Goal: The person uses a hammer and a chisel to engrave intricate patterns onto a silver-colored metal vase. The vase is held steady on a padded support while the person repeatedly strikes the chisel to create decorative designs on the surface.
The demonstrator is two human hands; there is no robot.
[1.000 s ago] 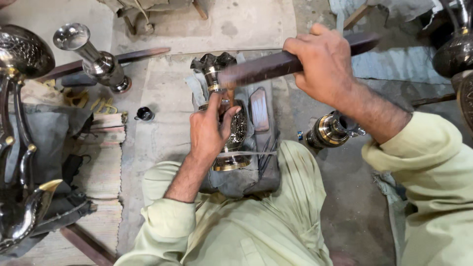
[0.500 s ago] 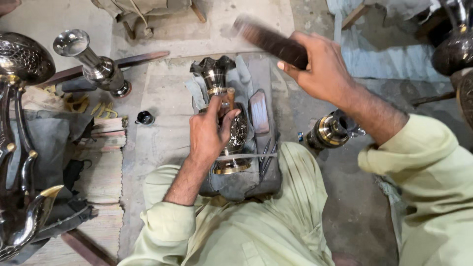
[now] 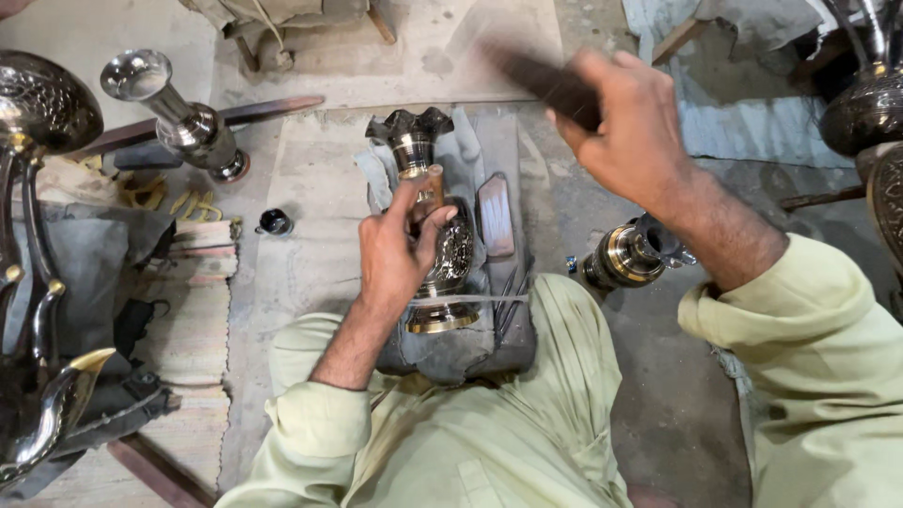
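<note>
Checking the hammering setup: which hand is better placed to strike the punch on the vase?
Probably the right hand: it is raised, gripping the dark bar, while the left hand holds the punch on the vase.

Vase point(image 3: 442, 254): engraved metal, dark w/ shiny brass bands, glossy. Pad point(image 3: 489, 339) under it: grey cloth, matt, worn. Stick point(image 3: 546, 85) in right hand point(image 3: 640, 141): dark, looks like wood, blurred. Chrome vase point(image 3: 179, 118): smooth, mirror-bright. Floor point(image 3: 310, 235): rough, dusty concrete. Sleeves point(image 3: 818, 339): pale green cloth, matt.
</note>
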